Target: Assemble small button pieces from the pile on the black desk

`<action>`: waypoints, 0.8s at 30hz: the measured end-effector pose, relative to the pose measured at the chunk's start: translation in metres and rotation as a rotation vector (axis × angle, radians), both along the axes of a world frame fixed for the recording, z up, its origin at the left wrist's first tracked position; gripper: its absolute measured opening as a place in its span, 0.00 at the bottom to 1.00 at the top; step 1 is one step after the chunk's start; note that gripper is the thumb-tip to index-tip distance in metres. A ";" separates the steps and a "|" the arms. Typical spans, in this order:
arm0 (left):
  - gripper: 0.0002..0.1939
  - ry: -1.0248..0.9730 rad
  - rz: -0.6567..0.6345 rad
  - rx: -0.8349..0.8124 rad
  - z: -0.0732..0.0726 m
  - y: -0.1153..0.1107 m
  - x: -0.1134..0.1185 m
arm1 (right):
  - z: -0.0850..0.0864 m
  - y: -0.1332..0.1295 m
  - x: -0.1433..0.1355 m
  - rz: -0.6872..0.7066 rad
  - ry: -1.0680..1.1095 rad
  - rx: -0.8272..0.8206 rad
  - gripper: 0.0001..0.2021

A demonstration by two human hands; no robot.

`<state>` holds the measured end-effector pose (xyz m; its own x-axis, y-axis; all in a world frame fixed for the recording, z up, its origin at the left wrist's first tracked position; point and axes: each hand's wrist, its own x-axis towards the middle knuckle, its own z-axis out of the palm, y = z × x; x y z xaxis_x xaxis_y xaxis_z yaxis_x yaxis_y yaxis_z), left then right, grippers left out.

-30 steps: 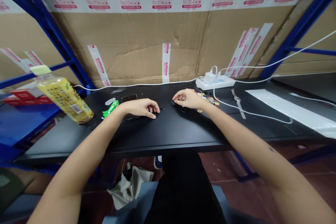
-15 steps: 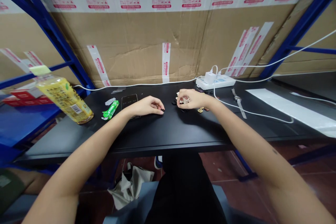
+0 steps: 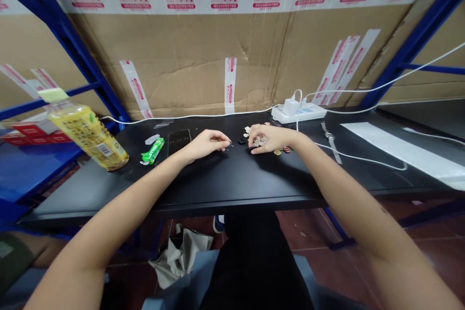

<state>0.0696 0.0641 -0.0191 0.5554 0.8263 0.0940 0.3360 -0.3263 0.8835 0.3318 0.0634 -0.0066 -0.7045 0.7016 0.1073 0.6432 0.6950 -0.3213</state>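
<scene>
My left hand (image 3: 209, 144) is raised just over the black table, thumb and forefinger pinched on a small dark piece (image 3: 231, 145) that is too small to make out fully. My right hand (image 3: 272, 138) curls over a loose pile of small button-like pieces, its thumb and fingertips closing on a black one (image 3: 252, 148). Pale pieces (image 3: 259, 141) show inside the curl of that hand, and its palm hides part of the pile. Black pieces (image 3: 241, 140) lie to its left, and tan ones (image 3: 278, 152) beneath the wrist.
A phone (image 3: 178, 141), green wrapper (image 3: 153, 151) and yellow drink bottle (image 3: 89, 131) are on the left. A white power strip (image 3: 303, 114) with cables, a wristwatch (image 3: 330, 141) and a white sheet (image 3: 403, 152) are on the right. Cardboard (image 3: 181, 82) stands behind.
My left hand has lifted slightly and shifted right with the small dark piece. My right hand has moved slightly right, its fingertips now on a black piece.
</scene>
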 end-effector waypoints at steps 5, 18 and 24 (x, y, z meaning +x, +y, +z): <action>0.15 -0.099 0.087 0.034 -0.002 0.002 0.000 | -0.006 0.004 -0.008 0.004 0.168 -0.008 0.12; 0.17 -0.183 0.099 0.075 -0.002 -0.004 0.006 | -0.017 0.005 -0.024 -0.103 0.698 -0.375 0.19; 0.18 -0.182 0.086 0.095 -0.004 -0.004 0.006 | -0.016 0.002 -0.026 -0.032 0.696 -0.413 0.20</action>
